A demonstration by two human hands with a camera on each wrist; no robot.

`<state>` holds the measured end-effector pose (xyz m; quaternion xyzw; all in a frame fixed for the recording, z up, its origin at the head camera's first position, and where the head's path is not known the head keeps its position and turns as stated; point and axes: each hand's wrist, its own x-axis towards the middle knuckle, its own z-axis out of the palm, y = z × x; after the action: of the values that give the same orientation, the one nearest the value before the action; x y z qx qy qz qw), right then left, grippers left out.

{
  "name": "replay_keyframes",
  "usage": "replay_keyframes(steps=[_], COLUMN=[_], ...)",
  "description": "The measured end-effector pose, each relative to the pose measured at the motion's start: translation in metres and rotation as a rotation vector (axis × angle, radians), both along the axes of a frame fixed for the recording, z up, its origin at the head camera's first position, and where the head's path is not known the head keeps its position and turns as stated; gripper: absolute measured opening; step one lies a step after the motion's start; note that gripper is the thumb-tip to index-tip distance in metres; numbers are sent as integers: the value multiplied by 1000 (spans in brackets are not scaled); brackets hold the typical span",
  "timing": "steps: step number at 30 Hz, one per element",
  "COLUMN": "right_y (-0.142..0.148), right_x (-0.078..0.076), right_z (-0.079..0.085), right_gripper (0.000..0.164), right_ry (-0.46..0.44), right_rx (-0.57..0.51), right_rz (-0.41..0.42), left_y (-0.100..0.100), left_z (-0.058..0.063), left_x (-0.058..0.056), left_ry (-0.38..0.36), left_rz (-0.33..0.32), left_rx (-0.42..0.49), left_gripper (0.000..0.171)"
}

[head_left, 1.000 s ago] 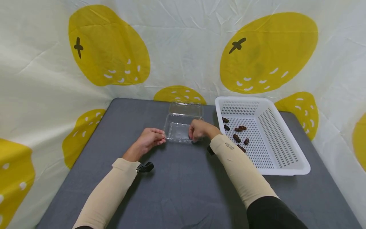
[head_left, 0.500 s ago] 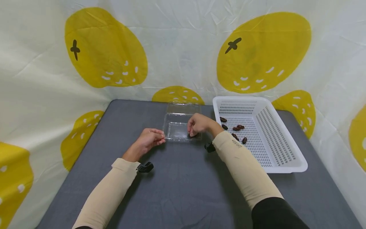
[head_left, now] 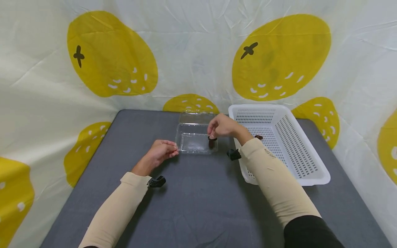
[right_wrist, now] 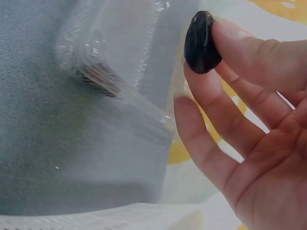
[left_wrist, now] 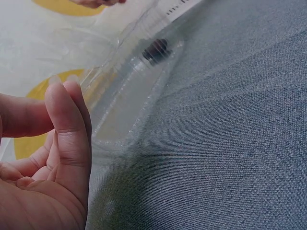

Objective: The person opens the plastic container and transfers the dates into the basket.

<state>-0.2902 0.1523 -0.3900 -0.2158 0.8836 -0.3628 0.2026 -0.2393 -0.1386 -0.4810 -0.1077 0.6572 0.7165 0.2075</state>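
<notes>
A clear plastic clamshell box (head_left: 193, 141) lies on the table with its lid (head_left: 198, 117) folded back. My left hand (head_left: 161, 150) pinches the box's left edge between thumb and fingers. Over the right end of the box, my right hand (head_left: 221, 125) holds a dark, wrinkled dried date (right_wrist: 202, 43) between thumb and fingertips. Beneath it another date (left_wrist: 157, 50) rests inside the box, at the right end. To the right, one brown date (head_left: 258, 137) shows in the white basket (head_left: 297, 137); the right forearm covers part of the basket.
A grey cloth covers the table (head_left: 186, 206). The slotted white basket stands close to the box's right side, under the right forearm. White fabric with yellow fruit prints (head_left: 282, 57) hangs behind the table and along both sides.
My right hand has risen from the box's right front corner, moving up and slightly right. A date is now visible inside the box. The left hand has stayed at the box's edge.
</notes>
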Motion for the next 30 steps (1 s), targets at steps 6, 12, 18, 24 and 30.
replay_keyframes(steps=[6,12,18,24,30], right_y=[10,25,43,62,83], right_x=[3,6,11,15,20], right_z=[11,23,31,33,35], right_gripper=[9,10,10,11,12], right_ry=[-32,-16,-23,-28,-29], right_rx=[-37,-74,-80,-57,-56], right_rz=[-56,-59,-84,-112,-133], left_y=[1,0,-1,-1,-1], left_z=[-2,-2,-1,0,-1], left_x=[1,2,1,2,1], left_ry=[-2,-4,3,5,5], left_rz=[5,-7,-12,-8,-3], left_rx=[7,7,13,13,20], left_gripper=[21,24,25,21,22])
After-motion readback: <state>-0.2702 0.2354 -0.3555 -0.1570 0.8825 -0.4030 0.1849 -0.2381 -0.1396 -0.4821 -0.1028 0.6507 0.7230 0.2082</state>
